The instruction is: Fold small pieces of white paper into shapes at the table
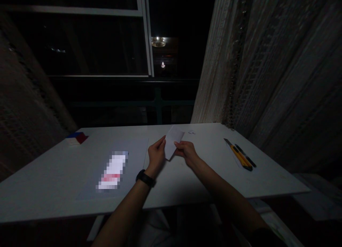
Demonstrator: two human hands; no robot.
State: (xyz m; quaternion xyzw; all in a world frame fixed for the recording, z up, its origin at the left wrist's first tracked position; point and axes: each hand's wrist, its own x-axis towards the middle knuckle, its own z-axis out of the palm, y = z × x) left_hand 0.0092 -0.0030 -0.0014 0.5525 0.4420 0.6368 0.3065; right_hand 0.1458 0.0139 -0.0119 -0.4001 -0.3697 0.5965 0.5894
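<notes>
A folded piece of white paper [173, 139] is held up over the middle of the table, tilted, with a pointed lower corner. My left hand [157, 152] pinches its left edge; a dark watch sits on that wrist. On the paper's right side, my right hand [187, 151] grips it with the thumb on the near face and the fingers behind. The fingers behind the paper are partly hidden. Just beyond my right hand, small scraps of paper [191, 132] lie on the table.
On the white table [211, 190], a lit phone [113, 170], its screen blurred, rests on a large pale sheet [139, 152] at left. A small red, white and blue block [76, 138] stands far left. A yellow utility knife [239, 155] and a dark pen [245, 155] lie right. Curtains flank the window.
</notes>
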